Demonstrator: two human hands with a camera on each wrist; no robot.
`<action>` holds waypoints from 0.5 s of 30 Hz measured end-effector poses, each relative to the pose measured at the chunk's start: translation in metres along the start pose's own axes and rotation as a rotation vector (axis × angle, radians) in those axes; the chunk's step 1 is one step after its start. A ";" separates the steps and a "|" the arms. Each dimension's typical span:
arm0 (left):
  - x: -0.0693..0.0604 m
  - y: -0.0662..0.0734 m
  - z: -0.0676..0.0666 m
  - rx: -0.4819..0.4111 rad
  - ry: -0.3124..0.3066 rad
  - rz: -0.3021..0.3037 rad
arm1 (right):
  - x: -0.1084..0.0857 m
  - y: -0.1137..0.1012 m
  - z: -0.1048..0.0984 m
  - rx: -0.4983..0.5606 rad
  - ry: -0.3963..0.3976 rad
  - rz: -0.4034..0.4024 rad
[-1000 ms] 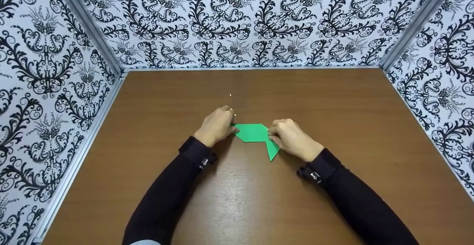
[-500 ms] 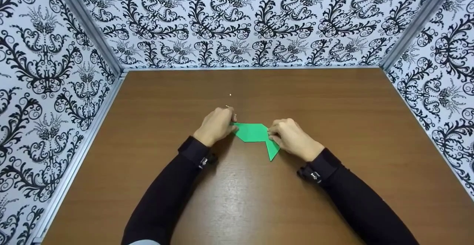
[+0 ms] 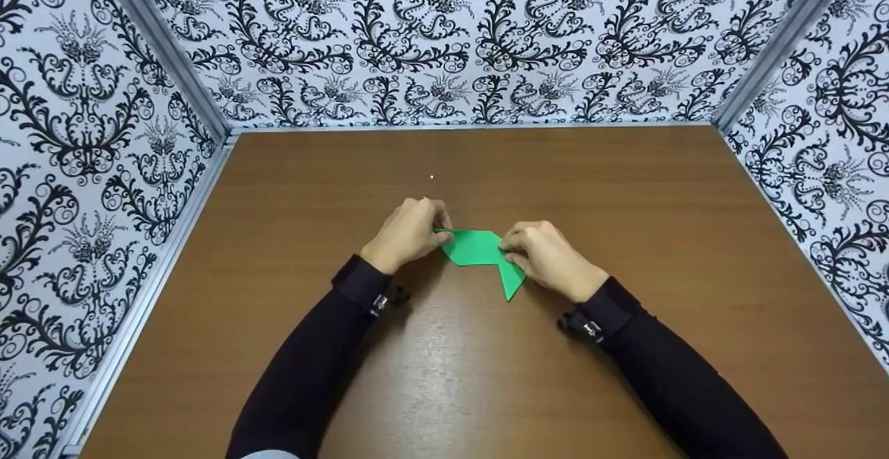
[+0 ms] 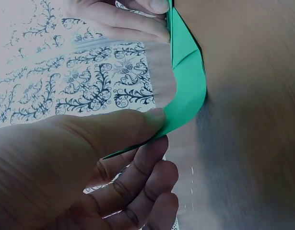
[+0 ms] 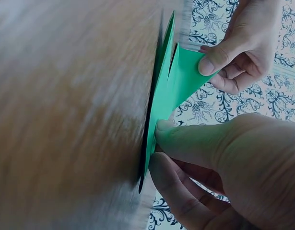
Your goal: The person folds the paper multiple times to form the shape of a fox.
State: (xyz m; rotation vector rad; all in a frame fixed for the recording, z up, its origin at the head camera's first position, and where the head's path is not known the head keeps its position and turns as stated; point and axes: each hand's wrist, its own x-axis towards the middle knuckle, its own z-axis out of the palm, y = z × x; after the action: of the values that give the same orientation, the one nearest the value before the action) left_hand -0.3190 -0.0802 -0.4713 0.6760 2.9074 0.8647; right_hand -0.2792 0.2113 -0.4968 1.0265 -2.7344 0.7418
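Note:
A folded sheet of green paper lies on the table between the hands, with a pointed flap at its right pointing toward the person. My left hand pinches the paper's left end between thumb and fingers. In the left wrist view that end of the green paper curves up off the tabletop. At the other side my right hand holds the paper near the flap, thumb on its surface. The right wrist view shows the right thumb against the paper, fingertips at its edge.
The brown wooden table is bounded by black-and-white patterned walls at the back and both sides. A tiny white speck shows on the tabletop beyond the left hand.
My left hand has shifted slightly right, and the paper's left end has lifted and curled with it. The right hand stays almost still.

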 end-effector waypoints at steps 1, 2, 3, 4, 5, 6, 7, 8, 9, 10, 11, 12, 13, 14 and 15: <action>0.000 0.001 0.000 -0.004 0.000 0.001 | 0.000 0.000 0.000 0.001 0.001 0.004; 0.000 0.001 0.000 -0.009 -0.001 0.001 | 0.000 0.000 0.000 0.002 0.002 0.006; 0.000 0.002 0.000 -0.012 -0.001 0.004 | 0.000 -0.001 0.000 0.000 0.003 0.007; 0.000 0.003 0.000 -0.014 -0.002 0.006 | 0.000 -0.001 0.000 -0.001 0.003 0.009; 0.000 0.003 0.000 -0.015 -0.004 0.009 | 0.000 -0.001 0.000 -0.004 0.002 0.010; -0.001 0.004 -0.001 -0.016 -0.006 0.012 | 0.000 -0.001 -0.001 -0.007 0.000 0.011; -0.001 0.005 -0.001 -0.017 -0.009 0.014 | 0.000 -0.001 -0.001 -0.009 -0.002 0.012; -0.002 0.006 -0.001 -0.018 -0.012 0.016 | -0.001 -0.001 -0.001 -0.013 -0.004 0.011; -0.002 0.006 -0.001 -0.019 -0.015 0.018 | -0.001 -0.001 -0.001 -0.015 -0.006 0.010; -0.003 0.007 -0.001 -0.019 -0.017 0.019 | -0.001 -0.001 -0.001 -0.016 -0.008 0.010; -0.003 0.008 -0.001 -0.019 -0.019 0.019 | -0.001 -0.001 -0.001 -0.018 -0.010 0.009; -0.004 0.008 -0.001 -0.020 -0.018 0.018 | 0.000 -0.001 -0.001 -0.019 -0.010 0.008; -0.004 0.009 -0.001 -0.023 -0.020 0.017 | 0.000 -0.001 0.000 -0.021 -0.010 0.009; -0.004 0.010 -0.001 -0.026 -0.021 0.017 | 0.000 -0.001 0.000 -0.023 -0.011 0.009; -0.005 0.010 -0.001 -0.028 -0.025 0.016 | 0.000 -0.002 0.000 -0.024 -0.011 0.011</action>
State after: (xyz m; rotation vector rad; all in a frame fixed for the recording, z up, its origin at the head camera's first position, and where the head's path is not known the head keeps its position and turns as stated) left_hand -0.3109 -0.0749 -0.4657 0.7033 2.8668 0.8902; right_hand -0.2778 0.2102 -0.4965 1.0150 -2.7532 0.7057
